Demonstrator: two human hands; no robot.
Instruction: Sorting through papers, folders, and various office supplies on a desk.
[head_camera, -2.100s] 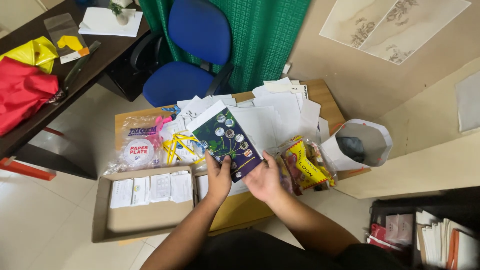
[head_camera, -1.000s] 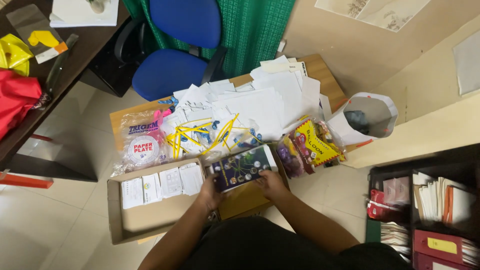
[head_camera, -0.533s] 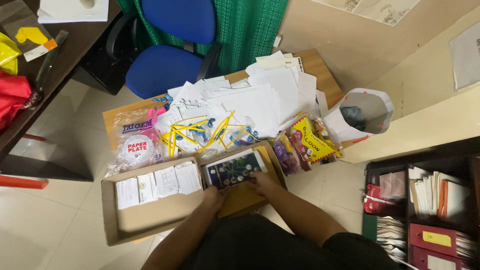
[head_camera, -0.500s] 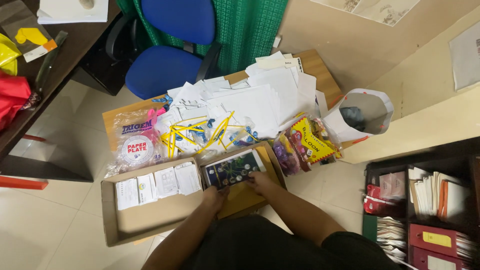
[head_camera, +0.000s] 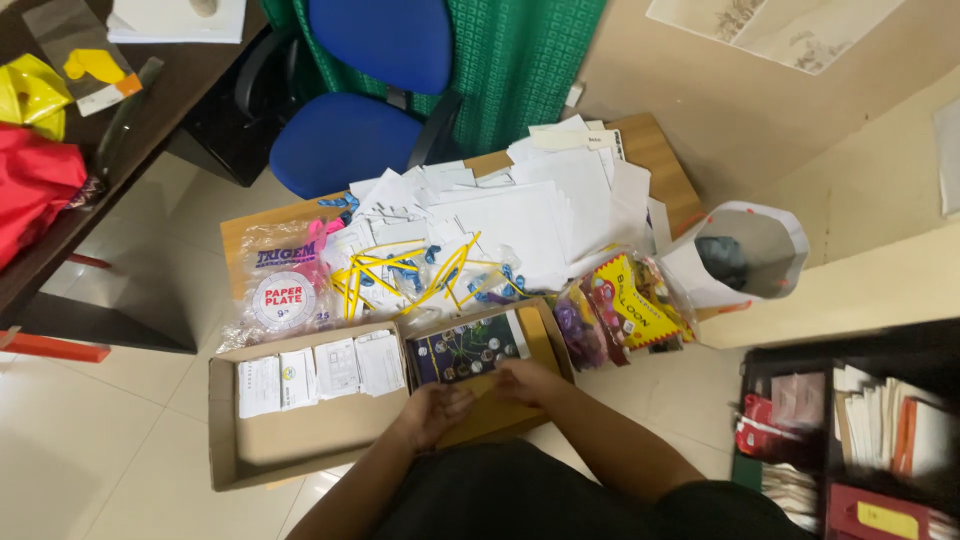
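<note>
A dark card with round badges on it (head_camera: 468, 349) lies flat in the right end of an open cardboard box (head_camera: 300, 448) on the floor. My left hand (head_camera: 432, 410) and my right hand (head_camera: 523, 378) rest at the card's near edge, fingers curled against it. Several small white packets (head_camera: 318, 368) stand in a row at the box's far left side.
Behind the box a low wooden board holds loose white papers (head_camera: 520, 210), yellow and blue straps (head_camera: 420, 272), a paper-plate pack (head_camera: 278, 290) and a yellow balloon packet (head_camera: 625, 300). A white bag (head_camera: 745, 255) sits right. A blue chair (head_camera: 350, 120) stands behind, a shelf with files (head_camera: 860, 430) at right.
The badge card was held up in both hands over the papers; it has come down into the right end of the box and now lies flat there.
</note>
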